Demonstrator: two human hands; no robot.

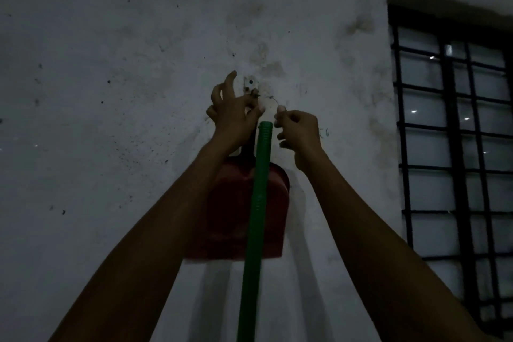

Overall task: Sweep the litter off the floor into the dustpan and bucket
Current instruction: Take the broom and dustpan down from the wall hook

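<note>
Dustpan (222, 211) hung on the wall (111, 91) under a hook (251, 87), green broom handle (256, 203) crossing it. Left hand (233, 111) and right hand (298, 133) pinched a thin wire loop there; barred window (455, 133) stood rightward.

Hands (298, 133) at wall hook (251, 87), red dustpan (222, 216)

Two hands are being counted: one left hand (231, 111) and one right hand (298, 133). One red dustpan (222, 211) is being recorded, one green broom handle (256, 203), one wall bracket (251, 86) and one barred window (455, 147).
</note>
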